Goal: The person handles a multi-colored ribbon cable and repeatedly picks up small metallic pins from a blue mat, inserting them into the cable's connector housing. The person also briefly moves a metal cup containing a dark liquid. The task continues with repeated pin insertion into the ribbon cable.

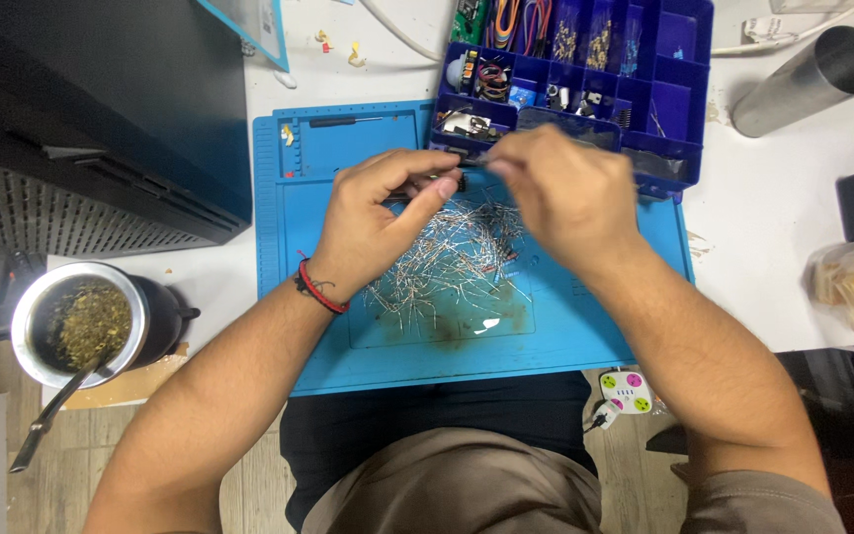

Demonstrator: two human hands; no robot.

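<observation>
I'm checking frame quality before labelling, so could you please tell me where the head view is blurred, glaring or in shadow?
Head view: the right hand is motion-blurred, the left hand sharper; a bright glare spot sits on the blue mat beside the pile of wire-leaded parts; the metal cup rim gleams; the dark case at upper left loses detail in shadow.

Both hands meet fingertip to fingertip, left (373,222) curled, right (560,193) pinching.

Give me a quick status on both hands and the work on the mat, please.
Left hand and right hand both pinch a small dark component. Wire-lead pile lies beneath on blue mat. Parts organiser close behind.
</observation>
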